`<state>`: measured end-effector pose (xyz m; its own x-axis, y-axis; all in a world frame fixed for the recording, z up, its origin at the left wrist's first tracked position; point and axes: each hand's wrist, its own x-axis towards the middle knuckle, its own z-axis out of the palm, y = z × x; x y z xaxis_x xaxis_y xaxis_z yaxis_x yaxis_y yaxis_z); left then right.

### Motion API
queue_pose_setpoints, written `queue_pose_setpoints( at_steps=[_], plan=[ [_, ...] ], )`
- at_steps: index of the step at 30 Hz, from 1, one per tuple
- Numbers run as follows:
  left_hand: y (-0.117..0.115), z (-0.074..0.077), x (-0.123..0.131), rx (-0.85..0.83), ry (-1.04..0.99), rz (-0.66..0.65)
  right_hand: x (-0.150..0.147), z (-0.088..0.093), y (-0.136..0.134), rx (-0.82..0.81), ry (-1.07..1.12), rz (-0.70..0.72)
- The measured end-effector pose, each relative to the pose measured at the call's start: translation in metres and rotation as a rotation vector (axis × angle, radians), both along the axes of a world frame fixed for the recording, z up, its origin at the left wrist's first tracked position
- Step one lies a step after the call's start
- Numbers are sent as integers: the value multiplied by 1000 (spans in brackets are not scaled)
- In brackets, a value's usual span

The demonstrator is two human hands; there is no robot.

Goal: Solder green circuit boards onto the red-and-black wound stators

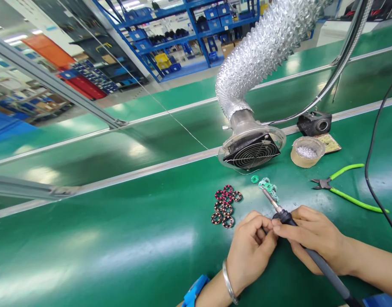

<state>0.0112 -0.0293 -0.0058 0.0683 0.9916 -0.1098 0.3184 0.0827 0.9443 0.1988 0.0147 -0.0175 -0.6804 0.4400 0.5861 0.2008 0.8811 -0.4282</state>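
My right hand (314, 243) is closed round a soldering iron (323, 266), whose metal tip (268, 197) points up-left and rests on a small green circuit piece (268, 186) on the green mat. My left hand (251, 249) is curled shut beside it, fingertips touching the iron's black collar; whether it pinches anything else I cannot see. A cluster of several small red-and-black coil rings (226, 205) lies just left of the tip. One tiny green ring (254, 179) sits above them.
A fume extractor fan (251, 150) on a silver flexible duct (266, 47) stands behind the work. To the right lie a tape roll holding solder scraps (307, 151), a black holder (315, 123), green-handled cutters (346, 187) and a black cable (371, 170). Blue shelving fills the background.
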Motion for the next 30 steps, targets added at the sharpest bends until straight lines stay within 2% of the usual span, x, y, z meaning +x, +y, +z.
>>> queue_pose_setpoints(
  at_steps=[8, 14, 21, 30],
  plan=[
    [2, -1, -2, -54, 7, 13, -1, 12, 4, -1, 22, 21],
    [3, -4, -2, -77, 3, 7, 12, 32, -5, -99, 90, -91],
    [4, -3, 0, -121, 42, 41, 22, 54, -16, -178, 24, -86],
    [5, -2, 2, -117, 57, 49, 13, 51, -16, -206, 84, -96]
  ],
)
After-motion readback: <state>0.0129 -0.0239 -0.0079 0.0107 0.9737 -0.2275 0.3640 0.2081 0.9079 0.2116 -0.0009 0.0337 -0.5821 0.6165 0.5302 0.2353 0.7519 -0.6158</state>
